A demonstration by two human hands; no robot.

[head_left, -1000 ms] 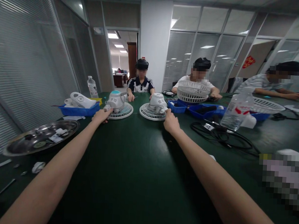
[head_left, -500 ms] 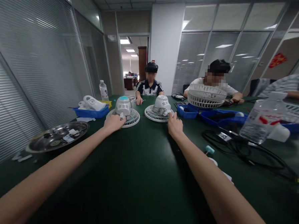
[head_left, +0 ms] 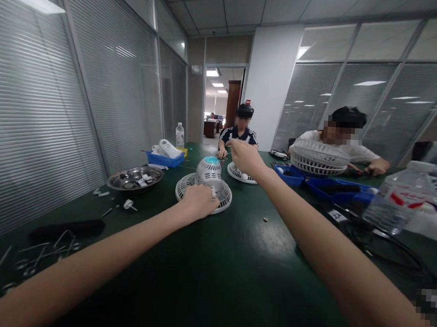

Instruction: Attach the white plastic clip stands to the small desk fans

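Observation:
A white desk fan head (head_left: 209,175) with a turquoise disc on top lies grille-down on the green table. My left hand (head_left: 199,200) is closed around the near side of its motor housing, by the neck joint. Beyond it to the right lies a second white fan head, its round grille (head_left: 240,174) partly showing. My right hand (head_left: 246,157) is raised in front of that second fan, fingers curled toward the left. It covers most of the second fan's housing, and I cannot make out what its fingers hold, if anything.
Left of the fans are a metal bowl (head_left: 135,179) with small parts and a blue tray (head_left: 163,159) with white pieces. Hex keys (head_left: 40,254) lie near left. A small ring (head_left: 266,219), water bottle (head_left: 400,197), black cables and blue trays (head_left: 338,188) are right. Two people sit opposite.
My view has turned left. The left-hand fan is nearer, with my left hand still on it. My right hand has risen from the second fan's neck and moved across in front of it.

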